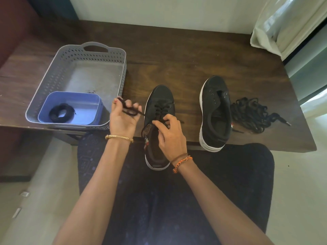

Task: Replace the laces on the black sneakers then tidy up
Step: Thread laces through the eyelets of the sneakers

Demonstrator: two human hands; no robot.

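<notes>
A black sneaker with a white sole (160, 101) stands at the table's near edge, its heel over my lap, partly laced through the front eyelets. My left hand (123, 119) grips a loop of the black lace (130, 109) pulled out to the left. My right hand (169, 137) pinches the lace at the shoe's tongue. The second black sneaker (215, 112) stands to the right with no lace in it. A heap of loose black laces (253, 115) lies just right of it.
A grey perforated basket (92, 53) sits at the table's left, holding a blue tub (70, 98) with a coiled black lace (61, 113). The dark wooden table (177, 55) ends near my knees. A pale curtain (286, 23) hangs at the back right.
</notes>
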